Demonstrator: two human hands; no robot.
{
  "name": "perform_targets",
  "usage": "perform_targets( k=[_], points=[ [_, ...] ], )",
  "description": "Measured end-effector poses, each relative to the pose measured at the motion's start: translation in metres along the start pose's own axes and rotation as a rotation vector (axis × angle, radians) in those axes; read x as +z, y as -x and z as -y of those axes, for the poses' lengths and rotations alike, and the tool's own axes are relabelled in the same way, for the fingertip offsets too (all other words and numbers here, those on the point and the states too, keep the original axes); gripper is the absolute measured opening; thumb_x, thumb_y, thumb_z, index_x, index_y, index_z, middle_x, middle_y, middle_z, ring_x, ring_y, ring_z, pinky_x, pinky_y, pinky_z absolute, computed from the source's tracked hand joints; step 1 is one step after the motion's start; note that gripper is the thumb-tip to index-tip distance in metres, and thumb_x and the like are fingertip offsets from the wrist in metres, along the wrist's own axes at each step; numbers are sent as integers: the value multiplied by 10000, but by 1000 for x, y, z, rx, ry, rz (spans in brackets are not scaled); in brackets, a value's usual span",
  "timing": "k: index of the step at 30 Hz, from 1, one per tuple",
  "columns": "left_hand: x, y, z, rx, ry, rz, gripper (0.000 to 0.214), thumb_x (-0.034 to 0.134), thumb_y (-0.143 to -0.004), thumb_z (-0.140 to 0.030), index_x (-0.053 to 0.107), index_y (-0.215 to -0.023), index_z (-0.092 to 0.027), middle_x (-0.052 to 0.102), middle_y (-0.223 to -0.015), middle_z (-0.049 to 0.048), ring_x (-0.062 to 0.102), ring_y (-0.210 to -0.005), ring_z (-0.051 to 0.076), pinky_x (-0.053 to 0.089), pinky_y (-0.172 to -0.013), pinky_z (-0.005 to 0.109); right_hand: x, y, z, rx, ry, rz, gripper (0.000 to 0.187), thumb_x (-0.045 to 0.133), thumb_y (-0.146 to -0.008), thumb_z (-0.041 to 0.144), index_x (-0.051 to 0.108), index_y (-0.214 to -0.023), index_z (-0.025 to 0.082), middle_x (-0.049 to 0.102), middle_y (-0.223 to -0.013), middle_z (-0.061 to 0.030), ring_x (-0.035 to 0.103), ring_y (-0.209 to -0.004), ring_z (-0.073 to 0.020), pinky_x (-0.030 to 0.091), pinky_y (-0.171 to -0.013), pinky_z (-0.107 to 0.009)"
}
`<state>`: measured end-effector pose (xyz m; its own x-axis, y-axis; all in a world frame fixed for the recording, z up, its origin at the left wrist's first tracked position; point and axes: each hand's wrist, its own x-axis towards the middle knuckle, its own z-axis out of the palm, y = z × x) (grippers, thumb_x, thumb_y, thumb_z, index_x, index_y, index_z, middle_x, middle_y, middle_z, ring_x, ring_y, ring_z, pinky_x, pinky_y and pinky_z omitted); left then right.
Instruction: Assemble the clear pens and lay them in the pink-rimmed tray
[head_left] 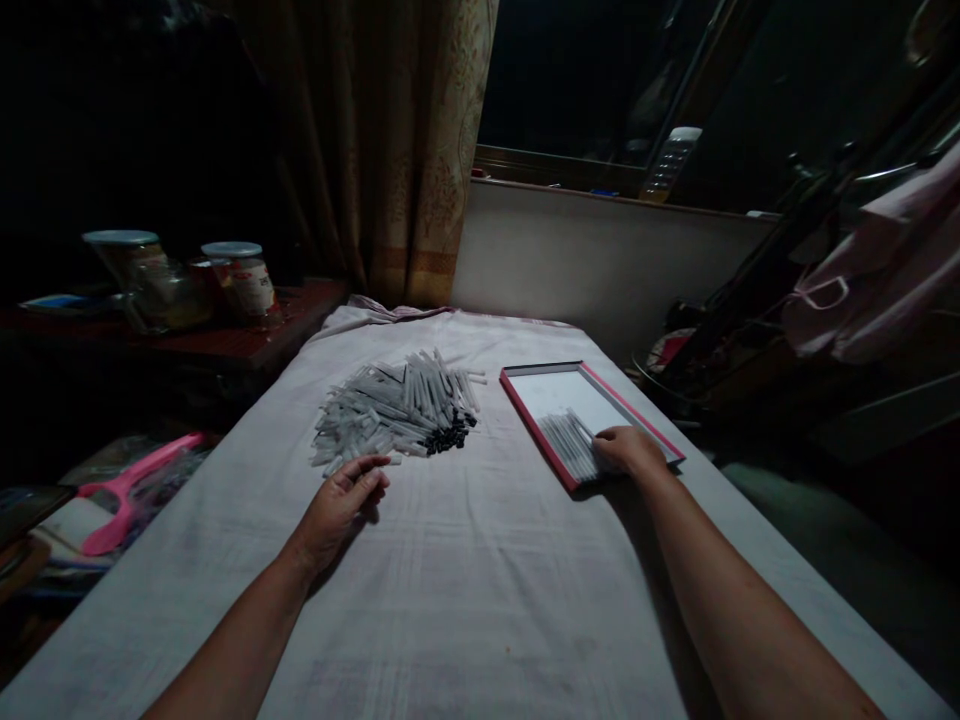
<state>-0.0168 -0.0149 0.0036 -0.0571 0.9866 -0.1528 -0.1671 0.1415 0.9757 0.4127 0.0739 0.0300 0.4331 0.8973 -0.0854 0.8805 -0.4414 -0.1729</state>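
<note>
A loose heap of pale, translucent, pen-like tubes (pixel 390 400) lies on the cloth left of centre. Small black pieces (pixel 450 433) are bunched at its front right side. My left hand (pixel 341 505) is at the heap's near edge, fingers pinched, with the pale end of one tube (pixel 396 461) showing at the fingertips. On the right sits a shallow tray (pixel 536 432) with a red rim and white bottom, holding a row of similar tubes (pixel 566 447) side by side at its near end. My right hand (pixel 630 450) reaches into it, fingers closed on a tube at the row's right end.
A white cloth (pixel 465 600) covers the bed-like surface. Jars (pixel 240 280) stand on a dark red table (pixel 262 340) at the left. Below it is a pink plastic object (pixel 124 495). A curtain (pixel 405 150), a bottle on the sill (pixel 671 165) and pink fabric (pixel 877 260) lie beyond.
</note>
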Motion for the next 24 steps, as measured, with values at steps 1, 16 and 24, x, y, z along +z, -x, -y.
perform_targets(
  k=[1, 16, 24],
  points=[
    [0, 0, 0, -2, 4, 5, 595, 833, -582, -555, 683, -1006, -166, 622, -739, 6, 543, -625, 119, 455, -492, 207, 3, -1, 0, -9, 14, 21, 307, 620, -772, 310, 799, -1015, 257, 768, -1054, -87, 711, -936, -276, 490, -685, -296],
    [-4, -1, 0, -56, 65, -13, 567, 862, -578, -511, 688, -997, -171, 633, -743, 1, 556, -620, 109, 447, -490, 190, -15, -2, 10, -50, 145, 41, 249, 594, -796, 262, 802, -928, 223, 756, -1023, -147, 707, -936, -312, 504, -714, -350],
    [13, -25, -8, -31, -103, 55, 591, 803, -552, -629, 681, -880, -153, 614, -673, -13, 530, -499, 90, 458, -458, 219, -2, 20, 97, -395, -7, -32, 318, 509, -909, 353, 760, -1089, 277, 755, -1128, -54, 679, -1054, -238, 483, -805, -273]
  ],
)
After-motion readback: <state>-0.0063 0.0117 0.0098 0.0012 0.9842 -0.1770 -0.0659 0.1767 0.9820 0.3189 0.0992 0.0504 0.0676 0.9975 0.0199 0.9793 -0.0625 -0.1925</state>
